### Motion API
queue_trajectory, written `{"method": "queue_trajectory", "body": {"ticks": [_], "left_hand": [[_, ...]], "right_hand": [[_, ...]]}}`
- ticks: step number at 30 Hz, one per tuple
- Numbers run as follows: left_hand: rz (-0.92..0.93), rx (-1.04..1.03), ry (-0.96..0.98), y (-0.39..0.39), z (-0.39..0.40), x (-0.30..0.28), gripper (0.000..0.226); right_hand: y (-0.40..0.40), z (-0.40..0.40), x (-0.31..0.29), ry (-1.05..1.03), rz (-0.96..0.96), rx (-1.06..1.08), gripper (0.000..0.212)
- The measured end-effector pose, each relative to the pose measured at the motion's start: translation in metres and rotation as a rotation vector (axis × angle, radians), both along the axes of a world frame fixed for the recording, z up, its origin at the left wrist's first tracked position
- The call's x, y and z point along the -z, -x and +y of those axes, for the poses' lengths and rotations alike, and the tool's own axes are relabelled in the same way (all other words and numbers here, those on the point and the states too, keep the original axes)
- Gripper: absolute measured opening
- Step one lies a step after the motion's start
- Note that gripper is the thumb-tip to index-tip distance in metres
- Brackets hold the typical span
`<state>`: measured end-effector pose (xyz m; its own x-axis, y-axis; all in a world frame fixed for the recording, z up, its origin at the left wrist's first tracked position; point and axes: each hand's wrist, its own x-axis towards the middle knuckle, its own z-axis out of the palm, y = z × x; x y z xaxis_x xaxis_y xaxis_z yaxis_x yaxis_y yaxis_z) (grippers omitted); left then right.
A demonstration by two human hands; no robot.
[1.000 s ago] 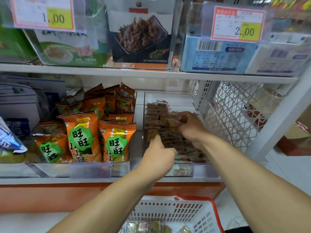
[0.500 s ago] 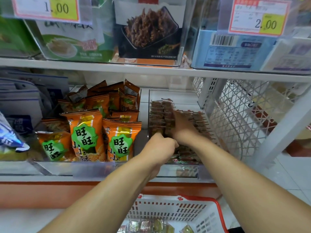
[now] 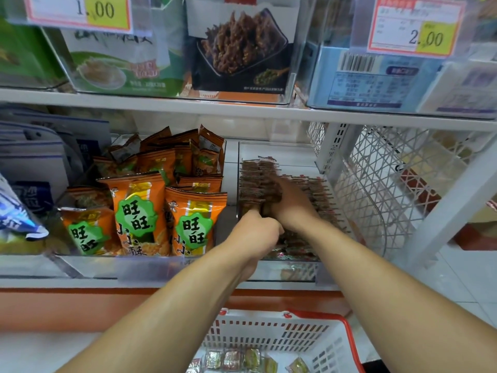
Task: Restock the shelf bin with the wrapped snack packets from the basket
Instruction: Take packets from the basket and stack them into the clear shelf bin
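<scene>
From the head camera we look forward and down at a white shop shelf (image 3: 242, 110) with a second white board below it. On the lower board stands a clear shelf bin (image 3: 285, 273), and both our arms reach into it. Our left hand (image 3: 255, 232) is curled into a loose fist at the near left of the bin, its fingertips hidden among the packets, so we cannot tell whether it pinches one. Our right hand (image 3: 291, 203) lies further in, fingers bent down over the upright row of brown wrapped snack packets (image 3: 254, 181); we cannot tell whether it grips them or only presses them. More of these packets stand in a second row to the right and lie flat at the bin's front.

Just left of the bin stand orange snack bags (image 3: 139, 214) with green labels, in their own clear tray. Right of the bin a white lattice side panel (image 3: 382, 184) closes the shelf end, with pale floor tiles (image 3: 457, 278) beyond it. On the upper board sit clear boxes with a dark snack carton (image 3: 239, 49) and a blue carton (image 3: 376, 79); yellow price tags reading 1.00 (image 3: 80, 10) and 2.00 (image 3: 416, 25) hang in front.

Below, under an orange base strip, a white basket (image 3: 269, 337) with a red rim holds a few small wrapped packets (image 3: 234, 359) at its bottom.
</scene>
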<state>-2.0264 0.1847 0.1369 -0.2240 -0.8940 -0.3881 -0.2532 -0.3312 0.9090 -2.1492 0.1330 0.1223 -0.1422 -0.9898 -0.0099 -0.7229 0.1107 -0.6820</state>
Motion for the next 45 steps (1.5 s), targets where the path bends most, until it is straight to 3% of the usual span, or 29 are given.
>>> {"method": "queue_trajectory", "body": {"ticks": [3, 6, 9, 11, 13, 15, 18, 20, 23, 25, 28, 30, 33, 35, 38, 41, 43, 45], "left_hand": [[0.007, 0.011, 0.015, 0.001, 0.000, 0.001, 0.047], [0.012, 0.033, 0.039, 0.002, 0.001, 0.002, 0.058], [0.016, 0.046, 0.068, 0.001, 0.006, 0.003, 0.047], [-0.004, 0.043, 0.110, 0.000, 0.012, 0.001, 0.038], [-0.011, 0.025, 0.160, -0.001, 0.019, -0.001, 0.043], [-0.006, -0.046, 0.242, -0.004, 0.029, -0.003, 0.040], [0.014, -0.219, 0.401, -0.015, 0.056, -0.004, 0.037], [0.049, -0.214, 0.520, -0.026, 0.083, 0.005, 0.037], [0.049, -0.119, 0.567, -0.038, 0.118, 0.035, 0.037], [-0.045, 0.031, 0.472, -0.041, 0.128, 0.067, 0.034], [-0.461, 0.422, 0.267, -0.052, 0.130, 0.142, 0.035], [-0.687, 0.583, 0.107, -0.067, 0.127, 0.195, 0.057], [-0.818, 0.588, -0.092, -0.093, 0.120, 0.250, 0.077], [-0.869, 0.564, -0.137, -0.104, 0.114, 0.281, 0.076], [-0.904, 0.487, -0.168, -0.113, 0.106, 0.320, 0.074], [-0.846, 0.372, -0.202, -0.110, 0.100, 0.353, 0.069], [-0.810, 0.260, -0.179, -0.101, 0.094, 0.369, 0.057], [-0.811, 0.185, -0.168, -0.089, 0.088, 0.380, 0.063]], "right_hand": [[-0.005, 0.002, 0.001, -0.011, -0.012, 0.002, 0.070], [-0.009, 0.002, -0.002, 0.090, 0.034, 0.032, 0.038], [-0.009, 0.009, -0.010, 0.145, 0.086, 0.028, 0.012], [-0.005, 0.019, -0.015, 0.195, 0.057, 0.049, 0.017], [-0.002, 0.032, -0.019, 0.288, -0.023, 0.136, 0.032], [-0.001, 0.054, -0.025, 0.523, -0.114, 0.157, 0.041], [0.004, 0.092, -0.026, 0.930, -0.076, -0.045, 0.030], [0.004, 0.120, -0.012, 0.976, -0.083, -0.202, 0.026], [0.007, 0.157, 0.039, 0.713, 0.012, -0.368, 0.022], [0.012, 0.175, 0.090, 0.276, 0.287, -0.460, 0.022], [0.024, 0.204, 0.176, -0.545, 0.572, -0.517, 0.045], [0.028, 0.224, 0.228, -0.819, 0.549, -0.452, 0.065], [0.028, 0.237, 0.286, -0.943, 0.380, -0.228, 0.076], [0.029, 0.235, 0.310, -0.969, 0.276, -0.067, 0.076], [0.031, 0.226, 0.340, -0.978, 0.142, 0.108, 0.094], [0.022, 0.220, 0.365, -0.895, 0.078, 0.241, 0.103], [0.008, 0.217, 0.377, -0.796, 0.005, 0.271, 0.098], [-0.008, 0.212, 0.384, -0.692, -0.076, 0.277, 0.089]]}}
